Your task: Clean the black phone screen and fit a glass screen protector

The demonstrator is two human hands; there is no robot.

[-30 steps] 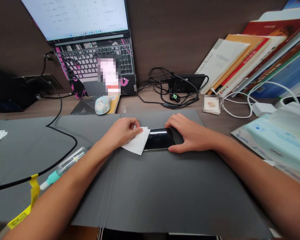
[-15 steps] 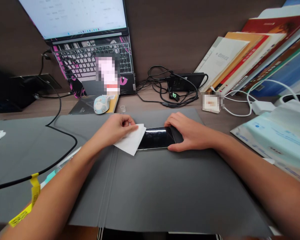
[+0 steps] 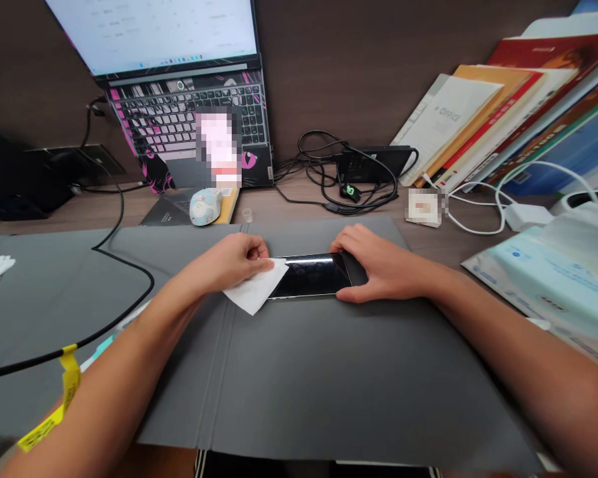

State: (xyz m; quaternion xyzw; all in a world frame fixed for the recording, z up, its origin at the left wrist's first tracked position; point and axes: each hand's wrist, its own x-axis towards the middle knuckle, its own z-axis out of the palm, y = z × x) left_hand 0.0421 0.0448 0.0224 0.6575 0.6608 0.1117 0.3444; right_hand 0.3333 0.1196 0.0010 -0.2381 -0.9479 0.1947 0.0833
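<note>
A smartphone (image 3: 313, 275) lies flat, dark screen up, on a grey desk mat (image 3: 329, 372). My right hand (image 3: 366, 265) grips its right end, fingers at the far edge and thumb at the near edge. A folded white tissue (image 3: 253, 290) is pinched in my left hand (image 3: 242, 257) over the phone's left end, which it covers. Streaks of light show on the uncovered part of the screen.
Behind the mat stand an open laptop (image 3: 199, 119) and a patterned mouse (image 3: 205, 206). Tangled black cables lie by a power adapter (image 3: 371, 164). Leaning books (image 3: 458, 126) and a pale blue tissue pack (image 3: 553, 279) are at right. A black cable (image 3: 142, 269) crosses the mat at left.
My left hand and the tissue have shifted slightly left and toward me over the phone's left end. My right hand keeps its grip on the phone.
</note>
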